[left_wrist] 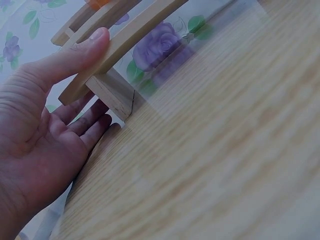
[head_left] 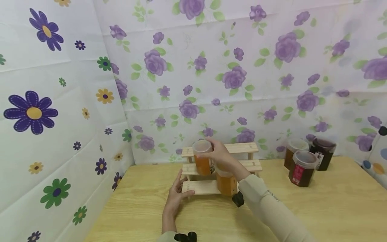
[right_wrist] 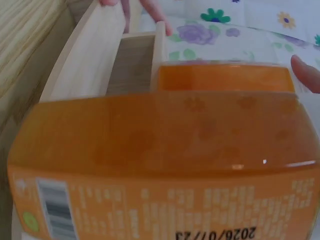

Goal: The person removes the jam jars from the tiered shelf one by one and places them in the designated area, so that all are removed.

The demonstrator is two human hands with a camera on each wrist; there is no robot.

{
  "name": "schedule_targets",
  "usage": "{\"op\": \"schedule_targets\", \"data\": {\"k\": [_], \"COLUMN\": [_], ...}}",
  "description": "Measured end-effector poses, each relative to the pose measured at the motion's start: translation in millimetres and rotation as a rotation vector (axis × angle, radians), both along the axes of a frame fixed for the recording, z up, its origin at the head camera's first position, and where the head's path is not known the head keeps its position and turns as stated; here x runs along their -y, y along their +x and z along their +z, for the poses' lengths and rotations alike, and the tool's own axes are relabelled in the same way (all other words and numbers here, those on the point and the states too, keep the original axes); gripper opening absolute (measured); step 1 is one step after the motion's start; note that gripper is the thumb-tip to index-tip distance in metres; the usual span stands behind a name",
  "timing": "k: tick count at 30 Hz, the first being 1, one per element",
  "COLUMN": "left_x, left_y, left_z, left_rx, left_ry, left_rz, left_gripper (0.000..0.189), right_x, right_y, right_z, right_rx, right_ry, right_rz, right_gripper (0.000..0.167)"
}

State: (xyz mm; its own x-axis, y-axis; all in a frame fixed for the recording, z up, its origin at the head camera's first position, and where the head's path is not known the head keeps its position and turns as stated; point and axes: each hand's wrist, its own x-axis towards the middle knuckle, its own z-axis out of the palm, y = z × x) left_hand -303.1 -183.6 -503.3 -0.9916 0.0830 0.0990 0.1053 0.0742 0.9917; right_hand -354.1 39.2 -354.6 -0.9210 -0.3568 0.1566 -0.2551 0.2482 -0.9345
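A three-step wooden display stand (head_left: 201, 188) stands on the table by the back wall. My left hand (head_left: 175, 199) holds its left end, thumb over the front step and fingers beside the leg in the left wrist view (left_wrist: 55, 120). My right hand (head_left: 220, 154) grips an amber jar with a clear lid (head_left: 202, 164) near its top, at the left of the middle step. Whether the jar's base touches the step is hard to tell. A second amber jar (head_left: 226, 185) sits on the front step under my right wrist; its printed label (right_wrist: 150, 205) fills the right wrist view.
To the right on the wooden table (head_left: 136, 201) stand a dark jar with a red label (head_left: 300, 173), a brown jar (head_left: 289, 156) and a very dark jar (head_left: 325, 158). Flowered cloth (head_left: 187, 84) hangs behind and at the left.
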Motion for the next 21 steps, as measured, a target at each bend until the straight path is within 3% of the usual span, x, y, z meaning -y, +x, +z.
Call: {"op": "schedule_targets", "data": {"k": [7, 21], "left_x": [0.2, -0.1], "left_y": [-0.1, -1.3], "left_z": [-0.7, -4.4], "left_rx": [0.008, -0.014], "left_ry": [0.005, 0.026], "left_rz": [-0.001, -0.013], "left_gripper": [0.102, 0.101], "right_x": [1.1, -1.1], "right_y": [0.6, 1.7], "right_z": [-3.2, -6.1], "right_rx": [-0.009, 0.016], "right_ry": [-0.008, -0.045], "right_rz": [-0.007, -0.135], "right_gripper": [0.078, 0.086]}}
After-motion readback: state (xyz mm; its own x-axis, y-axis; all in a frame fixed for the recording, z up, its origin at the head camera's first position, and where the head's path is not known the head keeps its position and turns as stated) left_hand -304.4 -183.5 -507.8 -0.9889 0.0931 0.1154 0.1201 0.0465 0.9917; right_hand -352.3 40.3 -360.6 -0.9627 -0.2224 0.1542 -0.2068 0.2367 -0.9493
